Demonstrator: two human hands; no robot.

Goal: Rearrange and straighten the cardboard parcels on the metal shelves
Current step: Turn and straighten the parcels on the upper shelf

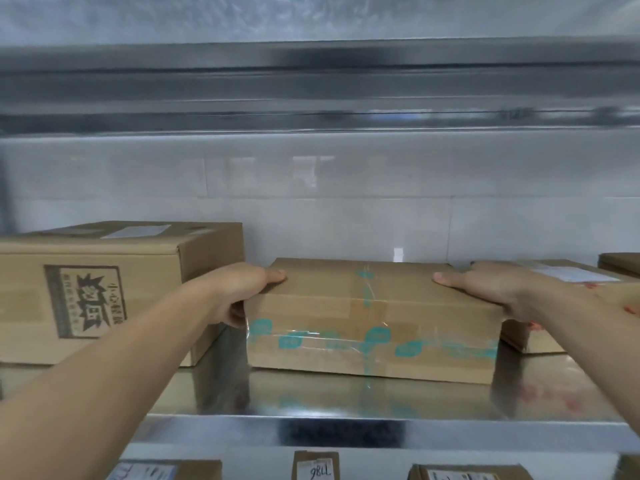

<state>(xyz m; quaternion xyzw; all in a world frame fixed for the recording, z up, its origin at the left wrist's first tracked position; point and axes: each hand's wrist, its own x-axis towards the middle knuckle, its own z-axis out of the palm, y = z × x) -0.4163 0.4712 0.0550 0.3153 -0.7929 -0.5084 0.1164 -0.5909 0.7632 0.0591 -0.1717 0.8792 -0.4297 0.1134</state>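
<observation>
Brown cardboard, sealed: the flat parcel (374, 320) lies on the steel shelf (346, 400) with its long side toward me. It is closed with clear tape printed in teal, and what it holds cannot be seen.

My left hand (242, 292) grips its left end, thumb on the top face and fingers curled down the side. My right hand (491, 289) grips the right end, thumb on top, the other fingers hidden behind the end.

Left: a taller box (104, 292), flaps shut, with a dark printed panel on its front and a white label on its lid, just beside my left hand.

Right: a low parcel (540, 337) with a white label, partly hidden by my right wrist. Whether it touches the flat parcel I cannot tell.

Behind: a white tiled wall (311, 195).

Above: an upper shelf (311, 84) of the same metal.

Below: the tops of smaller parcels (315, 469) on the next level down, all closed.
</observation>
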